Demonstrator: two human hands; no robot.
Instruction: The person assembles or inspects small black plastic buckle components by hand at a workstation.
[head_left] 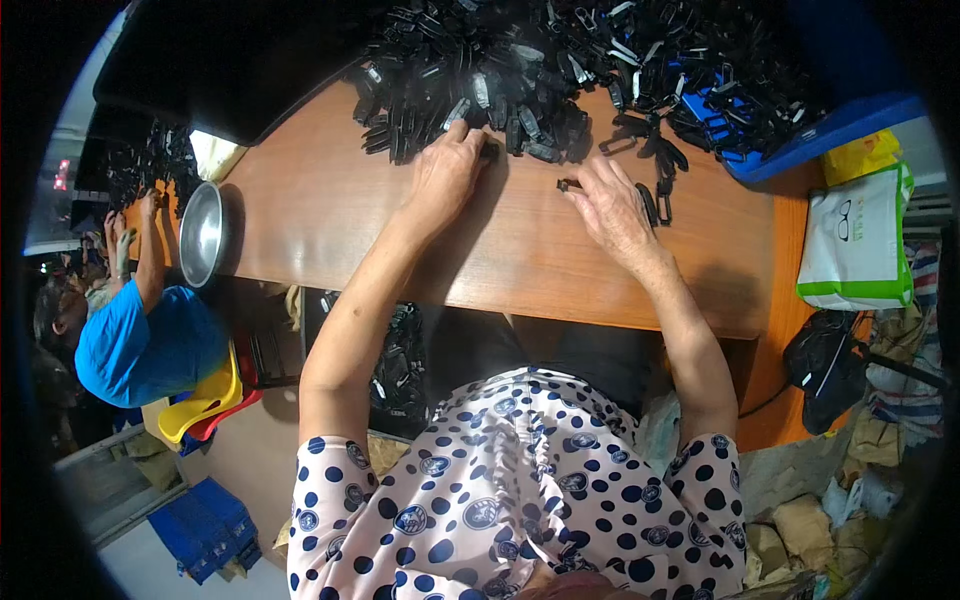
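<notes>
head camera showed us our left hand (445,175) with curled fingers at the near edge of the heap of black parts (440,60), its grip hidden so we could not tell, while our right hand (612,208) pinched a small black piece (566,184) over the brown table (320,210), near loose parts (664,200).

Soft shadows cross the table (310,215); edges curve.

The right hand (611,205) pinches a dark piece (568,184) (the left hand (444,172) touches a black heap (430,85)).
</notes>
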